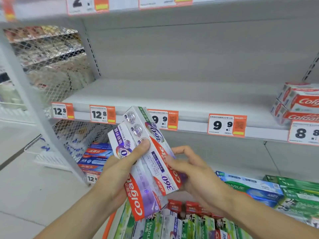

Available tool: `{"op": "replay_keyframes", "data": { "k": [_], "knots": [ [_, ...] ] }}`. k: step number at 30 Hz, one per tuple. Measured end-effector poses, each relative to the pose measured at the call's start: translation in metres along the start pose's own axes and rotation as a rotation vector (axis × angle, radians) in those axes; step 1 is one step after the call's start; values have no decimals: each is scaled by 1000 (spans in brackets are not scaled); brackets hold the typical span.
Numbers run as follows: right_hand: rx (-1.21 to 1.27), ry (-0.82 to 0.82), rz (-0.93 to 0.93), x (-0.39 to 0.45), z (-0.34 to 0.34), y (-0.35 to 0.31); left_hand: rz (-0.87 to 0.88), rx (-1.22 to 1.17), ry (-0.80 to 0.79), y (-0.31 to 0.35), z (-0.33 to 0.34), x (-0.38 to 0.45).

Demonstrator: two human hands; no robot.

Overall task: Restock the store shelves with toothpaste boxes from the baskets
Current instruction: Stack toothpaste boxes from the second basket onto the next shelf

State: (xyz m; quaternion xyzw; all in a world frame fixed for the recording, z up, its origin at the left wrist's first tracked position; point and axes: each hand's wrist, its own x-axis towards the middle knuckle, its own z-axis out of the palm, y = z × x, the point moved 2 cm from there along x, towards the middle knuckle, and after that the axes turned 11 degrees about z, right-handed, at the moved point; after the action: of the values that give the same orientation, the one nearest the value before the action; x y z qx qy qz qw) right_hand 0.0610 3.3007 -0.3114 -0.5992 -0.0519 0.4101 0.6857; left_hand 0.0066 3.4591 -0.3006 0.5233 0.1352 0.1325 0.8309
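Between your hands: two purple Colgate 360 boxes [146,159], tilted, ends toward the shelf.
Left grip [120,166]: curled round the lower box, thumb pressed on top.
Right grip [188,171]: fingers curled against the upper box's right edge, steadying it.
Above your grip: middle shelf [155,95], bare along most of its length.
Far right of your grip: red Colgate stack [298,104], already placed.
Below your grip: basket [172,223], full of boxes.
Progress: early, you have most stocking left.
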Motion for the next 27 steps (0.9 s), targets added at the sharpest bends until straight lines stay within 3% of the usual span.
{"op": "replay_keyframes", "data": {
  "k": [3, 6, 12, 15, 18, 20, 22, 24, 27],
  "knots": [
    [19, 36, 24, 12, -8, -8, 73, 56, -39, 6, -7, 13],
    [-104, 118, 1, 23, -15, -13, 111, 104, -105, 5, -12, 25],
    [-429, 120, -29, 34, -18, -26, 203, 396, -146, 2, -14, 51],
    [-551, 55, -82, 34, -18, -47, 154, 512, -311, 8, -18, 65],
    [-432, 198, -260, 34, -27, -67, 109, 609, -499, 15, -24, 73],
    [-393, 168, -315, 33, -26, -70, 61, 673, -566, 15, -31, 76],
    [-550, 166, -346, 30, -21, -69, 32, 678, -573, 14, -42, 79],
    [-715, 272, -420, 25, -15, -71, 80, 681, -522, 20, -53, 85],
    [-602, 499, -607, 20, -12, -87, 200, 639, -266, 42, -75, 104]
  ]
}}
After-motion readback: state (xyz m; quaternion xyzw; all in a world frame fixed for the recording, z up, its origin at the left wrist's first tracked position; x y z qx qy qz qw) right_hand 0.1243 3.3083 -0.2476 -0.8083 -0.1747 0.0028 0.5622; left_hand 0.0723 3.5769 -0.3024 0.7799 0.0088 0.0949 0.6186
